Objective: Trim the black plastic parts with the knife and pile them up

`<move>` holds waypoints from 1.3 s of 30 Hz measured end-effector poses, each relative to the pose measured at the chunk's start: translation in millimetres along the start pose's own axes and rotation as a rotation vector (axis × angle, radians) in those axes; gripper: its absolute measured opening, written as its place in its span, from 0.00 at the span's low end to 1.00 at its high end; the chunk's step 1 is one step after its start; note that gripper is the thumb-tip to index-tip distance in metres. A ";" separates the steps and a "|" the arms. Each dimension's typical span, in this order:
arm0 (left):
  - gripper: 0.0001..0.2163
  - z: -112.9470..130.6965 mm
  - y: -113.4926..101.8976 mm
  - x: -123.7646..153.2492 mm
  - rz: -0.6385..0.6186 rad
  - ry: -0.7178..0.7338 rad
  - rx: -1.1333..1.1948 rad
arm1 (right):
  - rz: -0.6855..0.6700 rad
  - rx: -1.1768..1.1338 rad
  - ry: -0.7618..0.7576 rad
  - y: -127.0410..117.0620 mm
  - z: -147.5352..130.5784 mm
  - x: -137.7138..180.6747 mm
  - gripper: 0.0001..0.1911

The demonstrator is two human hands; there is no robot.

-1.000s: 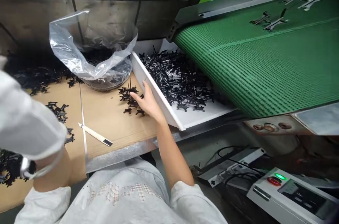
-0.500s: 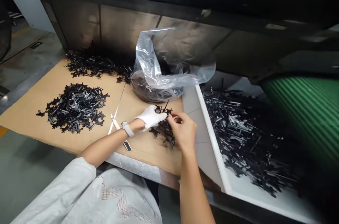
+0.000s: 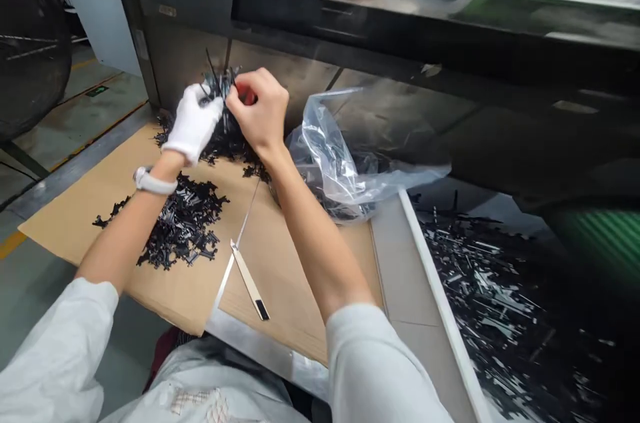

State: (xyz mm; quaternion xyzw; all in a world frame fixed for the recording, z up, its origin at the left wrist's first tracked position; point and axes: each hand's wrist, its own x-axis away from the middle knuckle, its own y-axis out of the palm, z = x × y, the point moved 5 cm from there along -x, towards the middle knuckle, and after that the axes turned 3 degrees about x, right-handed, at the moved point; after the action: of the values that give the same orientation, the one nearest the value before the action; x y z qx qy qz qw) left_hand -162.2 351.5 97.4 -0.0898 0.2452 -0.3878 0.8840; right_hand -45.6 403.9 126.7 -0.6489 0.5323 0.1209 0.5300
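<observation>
Head view, left hand [image 3: 193, 122] fingers clasping black parts [image 3: 220, 82], right hand [image 3: 261, 110] fingers curled, hold unclear, both shifted over rear pile [image 3: 231, 145]

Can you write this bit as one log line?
left hand: gloved, holds black parts | right hand: bare, at those parts | cutter: on cardboard | white tray: more parts

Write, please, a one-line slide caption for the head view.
Gloved left hand and bare right hand hold black parts while a cutter lies on brown cardboard.
</observation>
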 end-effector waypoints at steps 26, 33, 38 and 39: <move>0.25 -59.1 14.4 -49.3 -0.153 0.173 -0.590 | -0.567 0.317 0.112 17.7 41.0 95.1 0.22; 0.28 -61.4 -7.7 -44.6 -0.137 0.083 -0.547 | -0.604 0.347 0.218 33.9 63.4 124.7 0.29; 0.29 -60.1 -19.7 -28.5 -0.187 0.093 -0.565 | -0.606 0.337 0.156 43.2 69.2 111.2 0.20; 0.29 -58.5 -23.2 -25.1 -0.172 0.107 -0.559 | -0.614 0.325 0.122 44.8 68.1 111.6 0.21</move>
State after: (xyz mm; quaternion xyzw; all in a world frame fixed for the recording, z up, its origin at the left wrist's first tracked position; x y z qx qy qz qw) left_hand -221.0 355.8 64.1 -0.3295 0.3801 -0.3830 0.7748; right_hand -9.5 402.4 -6.8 -0.6920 0.3553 -0.1695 0.6051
